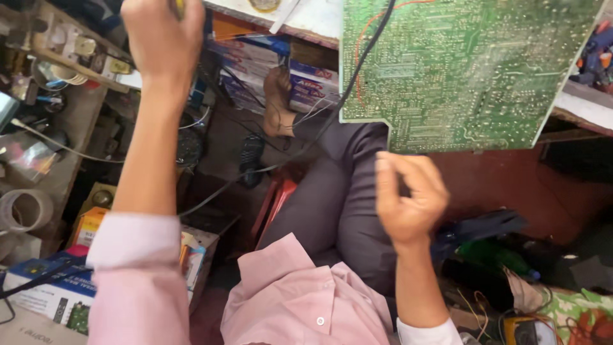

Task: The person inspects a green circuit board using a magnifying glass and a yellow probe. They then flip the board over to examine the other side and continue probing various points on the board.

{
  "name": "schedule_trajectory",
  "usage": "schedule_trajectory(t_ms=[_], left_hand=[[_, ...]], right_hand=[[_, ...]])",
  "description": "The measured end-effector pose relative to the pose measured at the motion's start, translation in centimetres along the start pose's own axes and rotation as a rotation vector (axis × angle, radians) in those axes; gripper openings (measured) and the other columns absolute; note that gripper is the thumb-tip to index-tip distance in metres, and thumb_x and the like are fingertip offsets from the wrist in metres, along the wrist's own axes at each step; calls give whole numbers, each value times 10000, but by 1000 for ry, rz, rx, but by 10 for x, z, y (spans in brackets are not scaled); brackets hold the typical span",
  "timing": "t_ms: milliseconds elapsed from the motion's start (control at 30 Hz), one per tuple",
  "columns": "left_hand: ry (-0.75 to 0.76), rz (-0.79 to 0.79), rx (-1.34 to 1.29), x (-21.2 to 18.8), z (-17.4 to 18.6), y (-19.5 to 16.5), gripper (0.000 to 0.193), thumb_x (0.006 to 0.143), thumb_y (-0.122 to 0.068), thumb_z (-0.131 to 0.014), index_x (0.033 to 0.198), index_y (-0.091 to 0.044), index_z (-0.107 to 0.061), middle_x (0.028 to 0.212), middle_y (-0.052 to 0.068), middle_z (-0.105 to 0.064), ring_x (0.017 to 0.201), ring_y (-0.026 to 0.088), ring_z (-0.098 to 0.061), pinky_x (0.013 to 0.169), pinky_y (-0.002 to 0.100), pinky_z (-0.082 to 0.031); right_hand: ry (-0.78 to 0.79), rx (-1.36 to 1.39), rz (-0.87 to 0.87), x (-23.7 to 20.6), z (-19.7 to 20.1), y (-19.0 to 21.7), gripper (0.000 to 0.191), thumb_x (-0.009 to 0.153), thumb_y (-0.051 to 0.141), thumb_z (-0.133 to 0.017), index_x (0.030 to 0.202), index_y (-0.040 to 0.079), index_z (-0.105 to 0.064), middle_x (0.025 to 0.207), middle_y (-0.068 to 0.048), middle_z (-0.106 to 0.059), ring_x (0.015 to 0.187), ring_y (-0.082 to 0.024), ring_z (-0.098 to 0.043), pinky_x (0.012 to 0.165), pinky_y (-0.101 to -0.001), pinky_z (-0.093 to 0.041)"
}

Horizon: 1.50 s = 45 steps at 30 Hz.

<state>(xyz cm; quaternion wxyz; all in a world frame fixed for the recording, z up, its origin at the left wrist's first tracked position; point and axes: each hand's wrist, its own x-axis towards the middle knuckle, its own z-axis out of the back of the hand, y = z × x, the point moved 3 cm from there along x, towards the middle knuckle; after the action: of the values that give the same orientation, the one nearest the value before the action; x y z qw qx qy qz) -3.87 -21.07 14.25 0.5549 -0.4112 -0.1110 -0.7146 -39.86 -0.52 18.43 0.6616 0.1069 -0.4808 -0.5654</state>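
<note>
Above the person's lap, a large green circuit board (466, 70) hangs tilted off the edge of the desk (306, 19), its solder side up: a flat, stiff sheet with a stepped cut-out at its lower left corner, covered in fine pale traces and tiny shiny solder dots. A black cable (357, 64) and a thin orange wire (383, 13) run across its left part. The right hand (408, 195) sits just below the board's lower edge, near the stepped corner; its fingers (393, 176) are curled in on themselves, loosely clenched, and whether they touch the board or pinch anything cannot be told. The left hand (163, 38) is raised well apart from the board, at the upper left, closed around a slim yellow object (179, 6) of which only a sliver shows at the top of the view, so what it is stays unclear. Soft pink shirt sleeves (134, 255) cover both forearms partway, and smooth grey trousers (345, 198) lie beneath. A clear roll of tape (24, 211) rests on the cluttered left shelf, and printed cardboard boxes (51, 294) are stacked below it.
</note>
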Motion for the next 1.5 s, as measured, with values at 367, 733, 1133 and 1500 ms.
schedule_trajectory(t_ms=[367, 733, 1133, 1500], left_hand=[[44, 249, -574, -109, 106, -257, 191, 941, -89, -783, 1067, -26, -655, 837, 71, -607, 674, 193, -590, 581, 274, -492], [175, 151, -600, -75, -8, -207, 584, 878, -135, -838, 1286, 42, -460, 1224, 233, -578, 1146, 437, -582, 1004, 454, -468], [427, 529, -985, -70, -31, -168, 202, 940, -53, -643, 1137, -9, -634, 867, 10, -666, 740, 51, -588, 654, 235, -492], [385, 611, -948, -70, -42, -178, 143, 960, -169, -727, 992, -30, -734, 672, -60, -575, 612, 10, -446, 528, 236, -345]], right_hand=[[-23, 185, 402, -7, -66, 34, 407, 975, 23, -795, 1323, 34, -584, 1208, -158, -650, 1008, -325, -674, 870, -380, -592], [-358, 1062, -247, -39, 42, -64, 540, 1131, 496, -557, 1339, -2, -564, 842, -164, -634, 629, -226, -564, 598, -287, -481], [-178, 1306, -409, -71, 18, -97, 184, 1090, 109, -700, 1223, 21, -609, 1032, -125, -678, 887, -216, -653, 764, -308, -528], [-73, 578, -206, -47, -5, -64, 208, 988, -81, -697, 1187, -39, -655, 1062, -126, -679, 876, -136, -667, 777, -223, -551]])
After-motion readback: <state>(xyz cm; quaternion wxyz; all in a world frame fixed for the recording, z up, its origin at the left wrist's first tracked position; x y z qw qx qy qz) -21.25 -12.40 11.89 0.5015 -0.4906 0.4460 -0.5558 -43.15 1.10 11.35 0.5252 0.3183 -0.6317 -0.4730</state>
